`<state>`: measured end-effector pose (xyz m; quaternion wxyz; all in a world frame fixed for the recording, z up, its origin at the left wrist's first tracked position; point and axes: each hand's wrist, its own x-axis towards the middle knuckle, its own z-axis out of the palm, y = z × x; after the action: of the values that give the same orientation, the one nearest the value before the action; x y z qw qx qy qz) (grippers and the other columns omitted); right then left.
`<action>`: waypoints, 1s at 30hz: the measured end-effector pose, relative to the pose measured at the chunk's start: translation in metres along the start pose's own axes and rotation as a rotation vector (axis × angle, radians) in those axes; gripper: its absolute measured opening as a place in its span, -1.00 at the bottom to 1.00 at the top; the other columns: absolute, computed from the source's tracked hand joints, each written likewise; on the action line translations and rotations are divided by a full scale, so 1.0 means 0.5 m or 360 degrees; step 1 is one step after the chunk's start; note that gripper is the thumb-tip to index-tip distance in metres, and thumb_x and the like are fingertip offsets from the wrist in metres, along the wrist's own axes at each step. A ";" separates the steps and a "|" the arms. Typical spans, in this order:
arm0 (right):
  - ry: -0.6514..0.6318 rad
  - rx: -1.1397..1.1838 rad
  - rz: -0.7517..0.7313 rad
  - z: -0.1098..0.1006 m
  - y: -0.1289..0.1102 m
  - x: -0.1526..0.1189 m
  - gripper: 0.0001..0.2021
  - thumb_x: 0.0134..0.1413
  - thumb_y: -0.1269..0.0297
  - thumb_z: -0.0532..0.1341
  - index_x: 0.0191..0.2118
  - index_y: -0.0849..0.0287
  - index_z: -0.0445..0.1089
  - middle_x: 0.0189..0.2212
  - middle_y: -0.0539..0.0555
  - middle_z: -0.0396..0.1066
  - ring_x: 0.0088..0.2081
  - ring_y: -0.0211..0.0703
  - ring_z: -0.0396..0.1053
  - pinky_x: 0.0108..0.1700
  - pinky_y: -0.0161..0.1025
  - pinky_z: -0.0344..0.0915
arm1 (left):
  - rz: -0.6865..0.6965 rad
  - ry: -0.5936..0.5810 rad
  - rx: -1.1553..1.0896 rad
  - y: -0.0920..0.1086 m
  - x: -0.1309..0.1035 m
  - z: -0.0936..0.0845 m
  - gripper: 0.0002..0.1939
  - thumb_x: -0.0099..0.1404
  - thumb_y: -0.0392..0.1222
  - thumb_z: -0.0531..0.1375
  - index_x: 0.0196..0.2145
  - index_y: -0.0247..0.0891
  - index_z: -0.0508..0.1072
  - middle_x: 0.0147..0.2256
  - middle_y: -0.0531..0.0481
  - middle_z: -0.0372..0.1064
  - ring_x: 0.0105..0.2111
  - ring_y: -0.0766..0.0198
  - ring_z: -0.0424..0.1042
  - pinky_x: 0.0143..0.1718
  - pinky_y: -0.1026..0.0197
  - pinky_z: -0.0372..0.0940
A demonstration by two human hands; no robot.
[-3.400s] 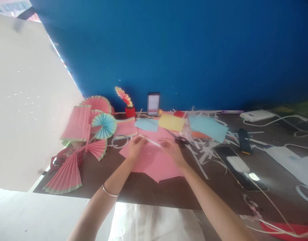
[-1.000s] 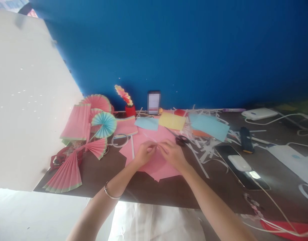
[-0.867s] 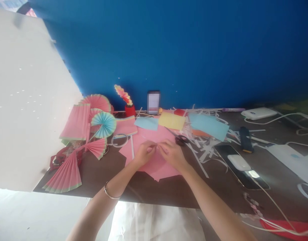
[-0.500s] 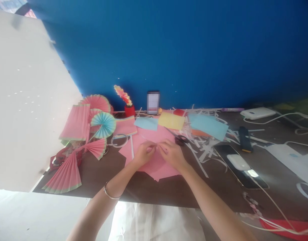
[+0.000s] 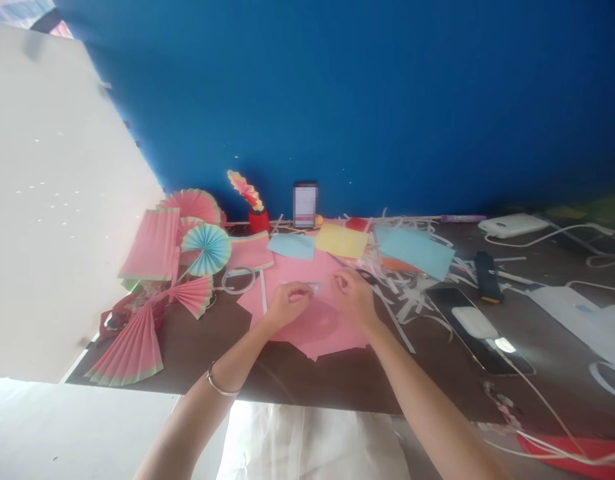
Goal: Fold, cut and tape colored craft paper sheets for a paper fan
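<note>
Over the pink paper (image 5: 307, 337), my left hand (image 5: 290, 303) pinches a small pale strip (image 5: 315, 287) that sticks out past its fingertips. To the right, apart from it, my right hand (image 5: 355, 297) is closed with curled fingers; whether anything is in them is too small to make out. Partly hidden behind the right hand lie the black scissors (image 5: 368, 275). A narrow white paper strip (image 5: 263, 293) rests on the pink paper left of my left hand. Beside it is a roll of clear tape (image 5: 238, 281).
Pleated pink paper fans (image 5: 130, 347) and a blue one (image 5: 206, 249) stand at the left. Blue (image 5: 417, 252) and yellow paper (image 5: 341, 241) lie behind my hands, near white paper scraps (image 5: 415, 300). A phone (image 5: 452, 303), a power bank (image 5: 515, 225) and cables are at the right.
My hands were together at the fingertips. Now the right hand has moved off to the right, and the small pale strip shows at my left fingertips.
</note>
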<state>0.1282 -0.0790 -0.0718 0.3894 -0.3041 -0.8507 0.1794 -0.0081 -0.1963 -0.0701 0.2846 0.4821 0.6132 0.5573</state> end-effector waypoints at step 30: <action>0.0140 0.0248 -0.0085 -0.055 0.004 0.017 -0.68 0.07 0.18 0.12 -0.06 0.15 0.32 -0.08 0.20 0.35 -0.03 0.03 0.29 0.00 0.00 0.24 | -0.0399 -0.0280 -0.1621 0.022 0.012 -0.035 -0.82 -0.03 -0.23 0.23 -0.67 -0.28 0.31 -0.56 0.05 0.15 -0.52 0.37 0.17 -0.45 0.24 0.08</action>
<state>0.1457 -0.0702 -0.0509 0.4535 -0.2577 -0.8241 0.2212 -0.0229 -0.1992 -0.0547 0.5975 0.2508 0.2918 0.7035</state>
